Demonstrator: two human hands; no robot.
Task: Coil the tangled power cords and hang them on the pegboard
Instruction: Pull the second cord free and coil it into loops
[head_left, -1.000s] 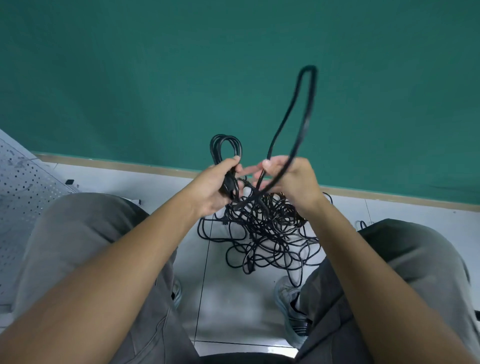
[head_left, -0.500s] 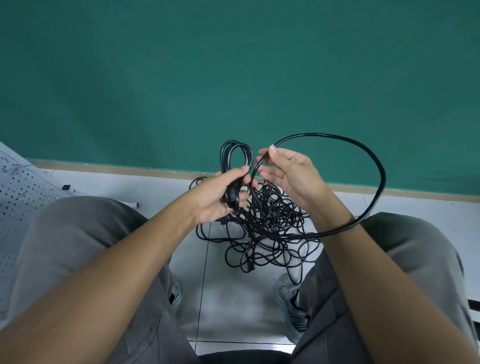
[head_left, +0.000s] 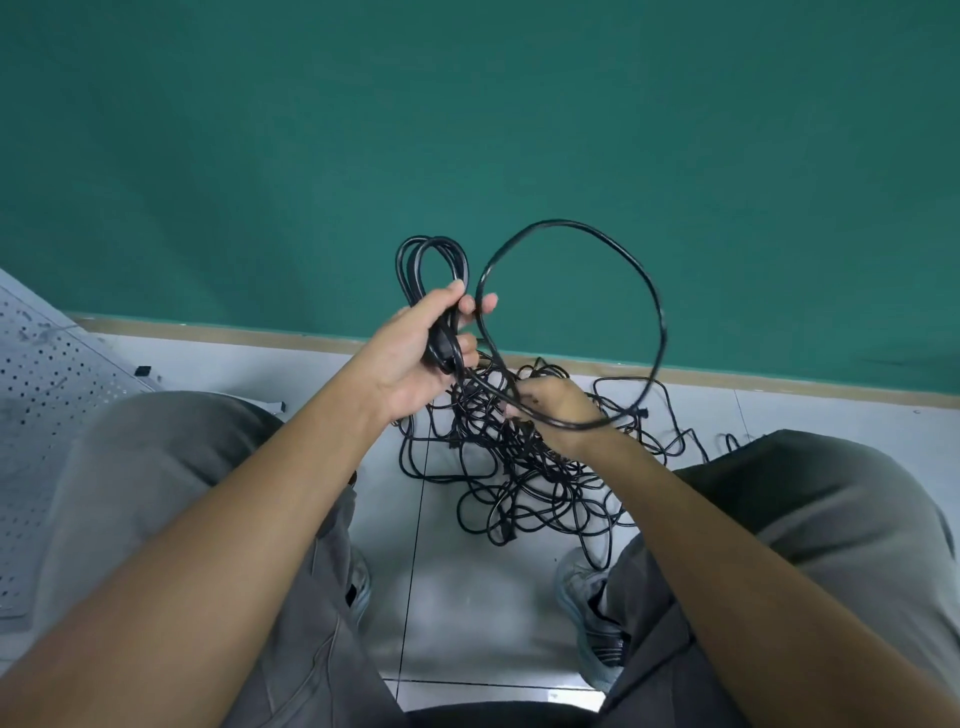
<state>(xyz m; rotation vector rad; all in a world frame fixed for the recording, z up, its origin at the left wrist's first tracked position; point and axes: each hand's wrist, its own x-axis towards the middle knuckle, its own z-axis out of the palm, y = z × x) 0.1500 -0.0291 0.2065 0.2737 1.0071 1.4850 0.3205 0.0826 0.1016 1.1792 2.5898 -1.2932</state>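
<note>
The left hand (head_left: 415, 358) holds a small bundle of black cord loops (head_left: 431, 270) above the tangled heap of black power cords (head_left: 519, 467) on the white tiled floor (head_left: 467, 597). The right hand (head_left: 556, 410), lower and just right, grips a wide black cord loop (head_left: 654, 312). A grey perforated metal pegboard (head_left: 41, 395) lies far left.

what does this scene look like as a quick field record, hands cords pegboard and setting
left hand: raised, grips a small bundle of coiled loops
right hand: lower, fingers curled round the same cord
open loop: wide, arcs between the hands in front of the green wall
tangled pile: on the tiled floor between the feet
pegboard: lies at the left edge, nothing seen hung on it
person: seated, grey trousers
stage: coiling under way, most cord uncoiled
</note>
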